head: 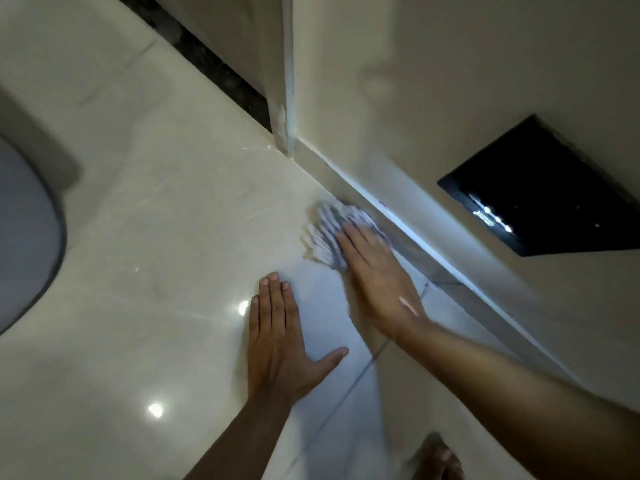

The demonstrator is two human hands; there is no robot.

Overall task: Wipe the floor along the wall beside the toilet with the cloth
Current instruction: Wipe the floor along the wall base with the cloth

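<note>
Cloth (329,233) lies on the floor (166,216), right against the bottom of the wall (433,98). I see my right hand (377,285) flat on it, fingers straight. My left hand (280,344) rests flat and spread on the floor. Toilet (27,237) sits far left.

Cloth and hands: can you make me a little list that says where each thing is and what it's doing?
cloth: striped, bunched up, on the floor right by the bottom of the wall
right hand: flat on the cloth, pressing it down; blurry
left hand: flat on the bare floor, fingers spread, apart from the cloth
floor: pale shiny tiles with light spots
wall: beige, with a black panel set in it
toilet: far left, only partly in view
</note>
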